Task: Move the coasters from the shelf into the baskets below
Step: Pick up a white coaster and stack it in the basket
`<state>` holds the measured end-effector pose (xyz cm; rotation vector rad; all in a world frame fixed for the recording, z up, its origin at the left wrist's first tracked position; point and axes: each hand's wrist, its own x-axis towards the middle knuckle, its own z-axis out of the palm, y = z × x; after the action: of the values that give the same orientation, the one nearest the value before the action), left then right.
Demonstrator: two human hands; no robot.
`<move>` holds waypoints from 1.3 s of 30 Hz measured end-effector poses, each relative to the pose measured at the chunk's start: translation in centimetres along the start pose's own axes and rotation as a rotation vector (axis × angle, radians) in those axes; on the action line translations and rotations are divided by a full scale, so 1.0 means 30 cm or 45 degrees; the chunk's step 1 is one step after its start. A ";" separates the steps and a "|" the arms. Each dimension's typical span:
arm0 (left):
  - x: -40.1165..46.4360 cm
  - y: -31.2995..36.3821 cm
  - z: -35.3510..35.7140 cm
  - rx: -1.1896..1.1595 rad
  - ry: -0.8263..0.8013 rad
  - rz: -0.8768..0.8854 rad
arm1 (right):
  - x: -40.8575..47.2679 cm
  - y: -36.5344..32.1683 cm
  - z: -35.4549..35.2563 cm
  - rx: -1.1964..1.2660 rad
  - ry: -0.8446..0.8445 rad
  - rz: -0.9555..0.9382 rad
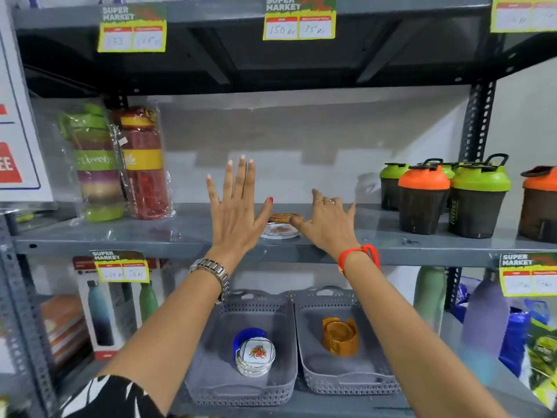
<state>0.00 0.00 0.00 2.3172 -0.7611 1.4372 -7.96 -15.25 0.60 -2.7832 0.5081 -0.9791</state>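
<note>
left grip (238,206) hangs splayed, holding nothing. right grip (325,220) rests unclenched, thumb touching the coasters (280,227) lying between both on the shelf (120,236).

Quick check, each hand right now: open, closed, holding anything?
Left hand: open, fingers spread, holding nothing.
Right hand: open, reaching over the coasters on the shelf, thumb at them; no grip visible.

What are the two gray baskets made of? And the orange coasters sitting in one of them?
The baskets look like plastic: matte gray, molded in one piece, with rows of small holes in the walls and cut-out handles. The orange coasters look like glossy plastic or lacquered wood; they shine smoothly, but the picture is too soft to tell which.
</note>
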 end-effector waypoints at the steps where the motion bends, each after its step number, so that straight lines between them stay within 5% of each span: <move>1: -0.018 -0.004 0.000 -0.004 -0.022 -0.041 | -0.001 -0.005 0.008 0.030 -0.061 -0.014; 12: -0.212 -0.041 0.094 -0.048 -0.136 -0.226 | 0.021 -0.092 0.063 -0.141 -0.367 0.039; 25: -0.234 -0.038 0.128 -0.096 -0.067 -0.263 | 0.021 -0.076 0.018 0.035 -0.333 0.240; 33: -0.231 -0.033 0.138 -0.092 -0.045 -0.262 | -0.116 -0.074 -0.049 0.153 0.345 0.226; 39: -0.233 0.025 0.119 -0.073 -0.027 -0.061 | -0.206 -0.080 -0.045 0.140 0.884 0.160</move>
<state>-0.31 -0.54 -7.86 2.2948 -0.7381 1.3553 -12.70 -10.83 -1.33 -2.2217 0.6669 -1.8686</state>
